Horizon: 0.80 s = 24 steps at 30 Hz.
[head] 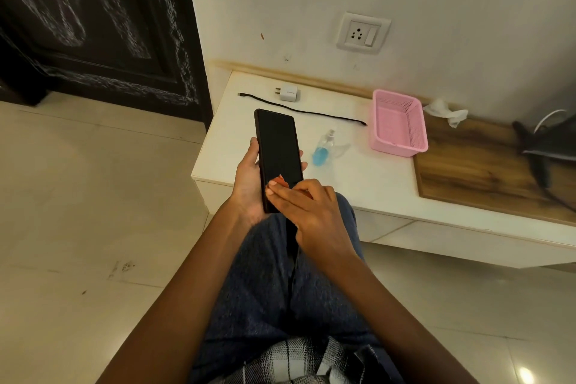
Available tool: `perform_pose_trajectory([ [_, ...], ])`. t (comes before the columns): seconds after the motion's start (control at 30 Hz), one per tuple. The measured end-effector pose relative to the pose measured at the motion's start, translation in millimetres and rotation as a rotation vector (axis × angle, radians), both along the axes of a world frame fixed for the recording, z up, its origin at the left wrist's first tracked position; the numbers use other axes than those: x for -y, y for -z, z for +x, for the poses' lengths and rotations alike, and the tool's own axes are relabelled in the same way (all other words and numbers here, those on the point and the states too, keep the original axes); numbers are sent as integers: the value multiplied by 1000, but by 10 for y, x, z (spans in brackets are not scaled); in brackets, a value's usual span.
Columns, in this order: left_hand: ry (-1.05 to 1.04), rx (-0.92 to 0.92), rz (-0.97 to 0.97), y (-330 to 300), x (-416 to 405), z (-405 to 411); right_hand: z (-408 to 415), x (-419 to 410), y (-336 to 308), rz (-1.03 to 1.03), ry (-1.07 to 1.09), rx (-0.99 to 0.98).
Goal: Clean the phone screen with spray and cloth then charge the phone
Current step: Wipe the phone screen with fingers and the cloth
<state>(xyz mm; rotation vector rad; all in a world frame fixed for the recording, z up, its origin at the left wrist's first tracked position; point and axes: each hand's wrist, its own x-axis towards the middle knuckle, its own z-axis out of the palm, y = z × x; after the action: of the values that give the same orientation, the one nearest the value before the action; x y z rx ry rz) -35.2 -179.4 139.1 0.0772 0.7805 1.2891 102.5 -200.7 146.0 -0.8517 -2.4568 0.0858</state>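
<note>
In the head view the left hand [249,179] holds the phone [278,153] above the near edge of the white worktop [358,178], its fingers [304,164] curled round both long sides, dark screen up. The right hand [311,212] lies on the phone's lower end, fingers pressed together on an orange cloth [282,181] (mostly hidden). At 2 o'clock from the phone stands the spray bottle [324,148]; the cable [299,111] and charger [288,93] lie at 12, the pink basket [399,123] at 3.
</note>
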Motion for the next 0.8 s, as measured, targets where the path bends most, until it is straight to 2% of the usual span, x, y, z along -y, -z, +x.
perform_pose_trajectory([
  [0.13,53,31,-30,4,12,13,-75,-153,-61,13,30,-1],
  [0.37,9,92,-51,75,46,68,-213,-342,-164,-41,93,-18],
  [0.6,102,43,-26,76,42,38,-103,-71,-34,-96,75,-30],
  [0.8,69,40,22,119,22,27,101,206,131,-57,14,12],
])
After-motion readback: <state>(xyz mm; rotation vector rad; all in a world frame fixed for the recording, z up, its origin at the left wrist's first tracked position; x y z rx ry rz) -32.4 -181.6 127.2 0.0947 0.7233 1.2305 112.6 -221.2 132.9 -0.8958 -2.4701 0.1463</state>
